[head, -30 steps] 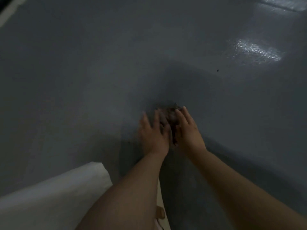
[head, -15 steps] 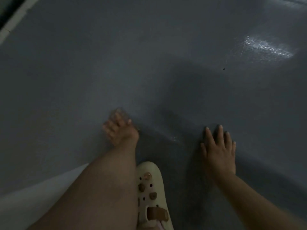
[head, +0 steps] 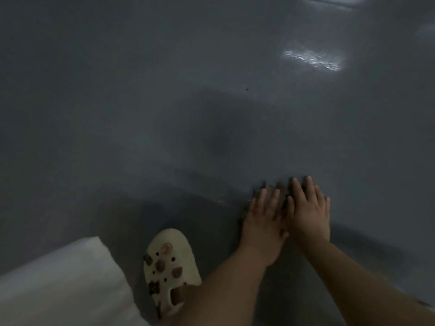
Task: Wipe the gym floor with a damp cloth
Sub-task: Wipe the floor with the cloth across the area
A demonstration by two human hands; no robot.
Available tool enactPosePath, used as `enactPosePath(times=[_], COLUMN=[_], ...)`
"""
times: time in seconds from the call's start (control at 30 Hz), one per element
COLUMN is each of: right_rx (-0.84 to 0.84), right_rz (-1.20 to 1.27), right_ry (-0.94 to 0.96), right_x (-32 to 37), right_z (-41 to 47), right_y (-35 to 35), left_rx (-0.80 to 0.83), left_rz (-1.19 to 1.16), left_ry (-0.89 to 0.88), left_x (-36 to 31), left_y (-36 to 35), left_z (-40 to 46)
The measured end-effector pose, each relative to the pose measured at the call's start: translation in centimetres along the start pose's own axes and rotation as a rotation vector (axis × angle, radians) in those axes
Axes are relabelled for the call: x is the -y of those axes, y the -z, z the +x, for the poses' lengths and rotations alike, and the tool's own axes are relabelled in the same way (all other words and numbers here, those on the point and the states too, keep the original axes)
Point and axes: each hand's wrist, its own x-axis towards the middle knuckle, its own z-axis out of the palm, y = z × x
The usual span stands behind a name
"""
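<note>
Low over a dim grey gym floor [head: 141, 114], a person presses both hands flat on a dark cloth. At far left, a white fabric-covered knee [head: 58, 285] fills the lower corner, and just beside it stands a cream clog [head: 170, 262] studded with brown charms, its toe pointing up the frame. Further right, the left forearm rises from the bottom edge to the left hand [head: 262, 222], fingers straight and slightly spread, palm down on the cloth [head: 281, 189]. Only the cloth's ragged dark edge shows, beyond and between the fingertips. The right hand [head: 308, 208] lies touching the left, thumb side against it, fingers extended and flat, reaching a little further forward. Its forearm runs off the lower right corner. Well beyond, at upper right, a pale patch of reflected light [head: 313, 58] gleams on the floor.
</note>
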Motion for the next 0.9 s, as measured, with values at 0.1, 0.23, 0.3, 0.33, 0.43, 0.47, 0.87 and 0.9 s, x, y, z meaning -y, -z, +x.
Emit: enactPosePath(times=[0.1,0.23,0.3,0.33,0.43,0.47,0.87,0.9], right_rx=[-0.019,-0.044,-0.040,-0.030,-0.074,-0.088,-0.080,-0.059], right_rz=[0.002,0.047,0.079,0.092,0.182,0.207,0.052,0.017], right_ry=[-0.073,-0.102,-0.122,-0.133,-0.132,-0.145,-0.111,-0.095], right_x=[-2.6,-5.4,-6.4,-6.9,-8.7,-9.6,-15.2,-15.0], right_z=[-1.0,-2.5,-3.4,-3.8,-5.1,-5.5,-8.3,-8.3], right_y=[0.9,1.4,1.6,1.6,2.0,2.3,-0.7,-1.2], left_rx=[-0.142,-0.149,-0.161,-0.114,0.051,0.134,0.071,0.066], left_rz=[0.030,-0.243,-0.332,-0.325,-0.263,-0.244,-0.653,-0.615], left_ry=[0.092,0.703,0.729,0.663,0.398,0.292,0.112,0.128], left_x=[2.9,1.2,-1.9,-3.6,-10.2,-12.3,-16.4,-16.8], left_y=[-0.6,-0.2,-0.4,-0.7,-0.9,-0.3,3.4,3.4], left_z=[-0.7,-1.0,-0.9,-0.5,0.6,0.6,5.6,5.7])
